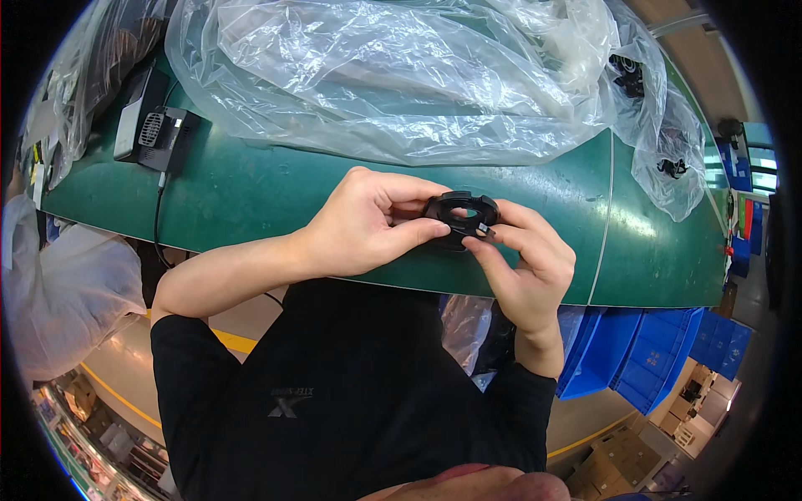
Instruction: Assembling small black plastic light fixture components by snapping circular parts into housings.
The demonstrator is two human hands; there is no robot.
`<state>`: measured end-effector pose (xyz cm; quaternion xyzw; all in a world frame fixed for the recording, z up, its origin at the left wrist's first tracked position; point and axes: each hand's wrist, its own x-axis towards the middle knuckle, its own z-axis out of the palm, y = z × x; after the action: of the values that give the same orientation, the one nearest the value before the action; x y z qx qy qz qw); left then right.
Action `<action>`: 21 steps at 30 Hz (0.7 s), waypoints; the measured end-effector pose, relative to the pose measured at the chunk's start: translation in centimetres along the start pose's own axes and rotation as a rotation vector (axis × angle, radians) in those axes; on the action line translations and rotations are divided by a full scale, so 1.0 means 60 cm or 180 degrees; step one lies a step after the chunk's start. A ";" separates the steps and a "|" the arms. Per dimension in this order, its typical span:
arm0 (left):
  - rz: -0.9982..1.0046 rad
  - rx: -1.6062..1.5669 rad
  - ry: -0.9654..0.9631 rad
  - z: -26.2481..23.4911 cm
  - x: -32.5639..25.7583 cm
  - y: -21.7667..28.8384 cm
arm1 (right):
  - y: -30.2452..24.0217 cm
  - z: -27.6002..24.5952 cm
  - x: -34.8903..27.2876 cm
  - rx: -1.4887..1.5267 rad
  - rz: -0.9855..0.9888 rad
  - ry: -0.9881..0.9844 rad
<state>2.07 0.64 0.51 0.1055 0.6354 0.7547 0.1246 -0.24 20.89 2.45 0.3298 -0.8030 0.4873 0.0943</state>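
Note:
Between my two hands, above the near edge of the green table [276,196], is a black ring-shaped part [461,200] with a round opening in its middle. My left hand [372,219] grips its left side, thumb in front and fingers behind. At its right side, my right hand [528,259] pinches with thumb and fingers. A small light, metallic-looking piece [483,229] shows by the right fingertips; its kind is too small to tell, and I cannot tell whether it is fixed to the ring.
A large clear plastic bag [393,92] covers the table's far side. A black box-shaped device [171,138] with a cable stands at the left. Another clear bag [668,142] with black parts lies at the right. Blue bins [656,355] stand below the table's right edge.

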 end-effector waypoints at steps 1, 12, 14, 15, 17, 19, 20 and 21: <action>-0.0020 -0.0039 -0.0006 0.001 0.000 0.001 | -0.001 -0.001 -0.002 -0.0069 -0.0012 -0.0033; -0.0217 -0.0355 0.0231 0.002 0.000 0.004 | 0.011 0.046 -0.014 0.0537 0.0353 0.0563; -0.0244 -0.0328 0.0227 0.001 0.000 0.004 | 0.008 0.047 -0.012 0.0976 0.0582 0.0817; -0.0232 -0.0379 0.0213 0.001 -0.001 0.003 | 0.012 0.039 -0.011 0.1111 0.0644 0.0571; -0.0221 -0.0429 0.0201 -0.001 -0.001 0.003 | 0.012 0.036 -0.010 0.1246 0.0706 0.0325; -0.0427 -0.0582 0.0177 -0.002 0.001 0.005 | 0.010 0.037 -0.011 0.1367 0.0889 0.0365; -0.0423 -0.0578 0.0178 -0.003 0.001 0.005 | 0.011 0.038 -0.012 0.1368 0.0884 0.0365; -0.0413 -0.0600 0.0194 -0.002 0.002 0.005 | 0.012 0.040 -0.013 0.1232 0.0861 0.0378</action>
<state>1.90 0.49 0.77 0.0290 0.5706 0.8043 0.1631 0.30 19.45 0.34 0.2019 -0.7245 0.6589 0.0103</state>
